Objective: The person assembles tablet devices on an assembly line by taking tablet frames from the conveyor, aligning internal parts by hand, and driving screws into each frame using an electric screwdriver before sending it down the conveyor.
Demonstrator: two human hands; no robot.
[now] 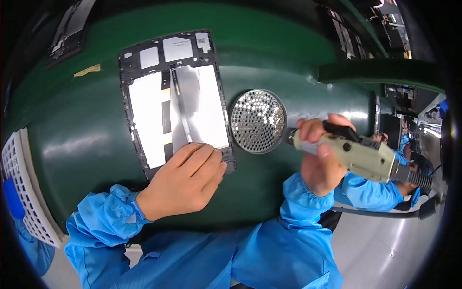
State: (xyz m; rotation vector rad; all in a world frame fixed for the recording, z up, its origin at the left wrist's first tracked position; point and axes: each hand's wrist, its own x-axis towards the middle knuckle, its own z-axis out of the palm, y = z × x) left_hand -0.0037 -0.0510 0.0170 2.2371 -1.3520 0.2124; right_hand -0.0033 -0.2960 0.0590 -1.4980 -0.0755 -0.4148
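Note:
A tablet housing (139,74) with a black frame and silver-white panels lies on the green work surface. My left hand (185,176) rests across its lower edge, fingers bent and pressed together; whatever they pinch is hidden beneath them. A slim dark-and-silver strip (181,103) runs down the panel to those fingertips. Gripped in my right hand (320,166) is a pale green power screwdriver (363,156), held sideways with its dark nose pointing left. That nose is at the right rim of a round metal screw dish (258,121), whose perforated plate carries small shiny pieces.
A yellowish scrap (87,71) lies left of the housing. Another dark housing (72,29) is at the far left. A white slotted rack (31,188) stands at the left edge. At right are a green padded bar (380,74) and a co-worker's blue sleeve (370,192).

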